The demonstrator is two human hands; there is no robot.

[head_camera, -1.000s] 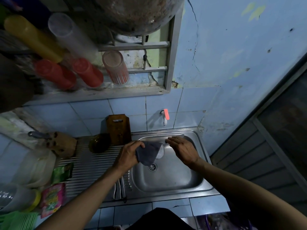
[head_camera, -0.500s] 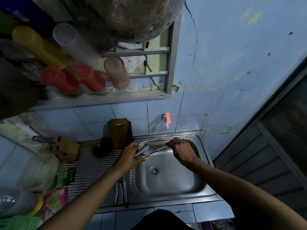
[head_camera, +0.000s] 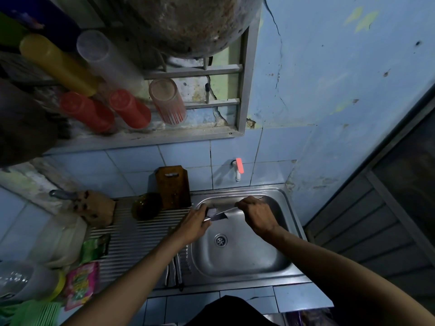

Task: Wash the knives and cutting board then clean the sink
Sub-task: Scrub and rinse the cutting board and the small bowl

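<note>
While both hands work above the back of the steel sink (head_camera: 292, 222), the right hand (head_camera: 257, 214) has its fingers curled round the handle end of a knife (head_camera: 229, 210), whose thin blade runs leftward from that fist toward the other hand. Over there the left hand (head_camera: 194, 223) grips a small dark cloth (head_camera: 217, 215) with a pale patch showing, bunched right at the fingertips and folded against the blade, so cloth and knife are touching between the two hands. Below the hands, the drain (head_camera: 220, 240) sits in the basin floor. Just beyond the left hand, a brown wooden cutting board (head_camera: 173, 187) stands upright against the tiled wall on the ribbed drainboard (head_camera: 131, 245), with a dark round bowl (head_camera: 146, 205) beside it. Beyond the right hand, a white tap with a red lever (head_camera: 238, 169) juts from the tiles. Under the left forearm, near the sink's front rim, more long utensils (head_camera: 175, 271) lie on the drainboard; whether they are knives I cannot tell.
</note>
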